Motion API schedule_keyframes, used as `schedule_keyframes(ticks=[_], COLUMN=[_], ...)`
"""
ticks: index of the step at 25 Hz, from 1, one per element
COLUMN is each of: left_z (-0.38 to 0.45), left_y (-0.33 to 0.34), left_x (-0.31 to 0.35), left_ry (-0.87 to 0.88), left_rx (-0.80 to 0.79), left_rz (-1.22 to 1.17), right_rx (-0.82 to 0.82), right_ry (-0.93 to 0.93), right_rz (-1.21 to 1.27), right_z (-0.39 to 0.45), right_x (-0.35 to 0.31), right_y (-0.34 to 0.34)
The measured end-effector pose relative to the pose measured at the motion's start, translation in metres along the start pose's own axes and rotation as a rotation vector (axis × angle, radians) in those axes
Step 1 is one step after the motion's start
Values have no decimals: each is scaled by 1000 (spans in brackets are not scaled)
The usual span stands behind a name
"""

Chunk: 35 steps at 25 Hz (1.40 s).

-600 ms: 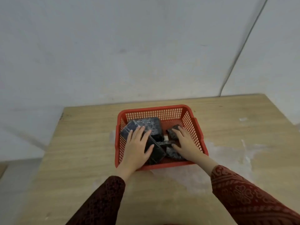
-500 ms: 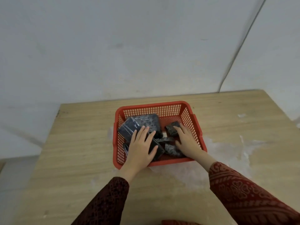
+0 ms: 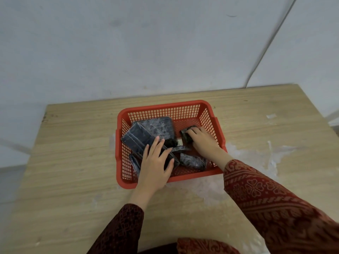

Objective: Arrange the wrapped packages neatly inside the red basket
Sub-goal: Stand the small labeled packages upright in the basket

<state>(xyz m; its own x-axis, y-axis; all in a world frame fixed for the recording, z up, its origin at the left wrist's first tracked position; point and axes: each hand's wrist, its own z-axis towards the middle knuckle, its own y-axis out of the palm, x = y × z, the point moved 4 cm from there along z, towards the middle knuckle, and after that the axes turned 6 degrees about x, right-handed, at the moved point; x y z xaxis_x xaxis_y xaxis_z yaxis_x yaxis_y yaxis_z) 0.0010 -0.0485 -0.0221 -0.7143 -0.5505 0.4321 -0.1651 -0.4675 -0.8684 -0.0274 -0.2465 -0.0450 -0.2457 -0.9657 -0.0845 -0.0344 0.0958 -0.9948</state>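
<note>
Your left hand (image 3: 156, 167) lies flat, fingers apart, pinning the tilted flat package (image 3: 141, 142) at the red basket's (image 3: 165, 107) left side; your right hand (image 3: 201, 142) has fingers clamped on a small wrapped package (image 3: 186, 134) near the right wall, likely to reposition it.

You face pale grey wall (image 3: 128, 52); thin cable (image 3: 264, 52) runs down it at right. Light wood table (image 3: 73, 162) below, white smears (image 3: 256, 154) on right side.

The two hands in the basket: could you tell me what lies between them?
In the head view, between the left hand and right hand lies a thin dark wrapped package, inside the red basket.
</note>
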Motion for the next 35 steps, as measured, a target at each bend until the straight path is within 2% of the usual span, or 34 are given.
schedule_keyframes(ticks=[4,7,10,13,16,18,20,23,26,28,31,35], left_z=[1,1,1,2,1,1,1,2,2,2,2,1], left_y=[0,0,0,0,-1,-2,-2,-2,-1,-1,-2,-3], left_x=[-1,-1,-2,-2,-1,-1,-1,-1,-2,-1,-1,0], left_ry=[-15,-24,-33,-34,-30,-32,-30,-27,-31,-30,-30,-32], left_rx=[-8,-9,-14,-12,-8,-14,-12,3,-1,-8,-7,2], left_rz=[-25,-37,-49,-57,-59,-63,-70,-75,-73,-77,-80,-93], right_rx=[41,47,76,64,-32,-33,-3,42,261,349,331,86], right_ry=[116,290,492,589,588,563,593,771,975,964,787,636], right_rz=[256,593,816,890,859,851,985,1367,1665,1578,1056,591], right_z=[14,30,37,36,40,45,48,39,19,11,15,32], right_x=[12,21,30,30,26,25,24,14,1,-2,6,21], right_y=[-13,-24,-22,-11,-3,-4,-6,2,17,20,6,-8])
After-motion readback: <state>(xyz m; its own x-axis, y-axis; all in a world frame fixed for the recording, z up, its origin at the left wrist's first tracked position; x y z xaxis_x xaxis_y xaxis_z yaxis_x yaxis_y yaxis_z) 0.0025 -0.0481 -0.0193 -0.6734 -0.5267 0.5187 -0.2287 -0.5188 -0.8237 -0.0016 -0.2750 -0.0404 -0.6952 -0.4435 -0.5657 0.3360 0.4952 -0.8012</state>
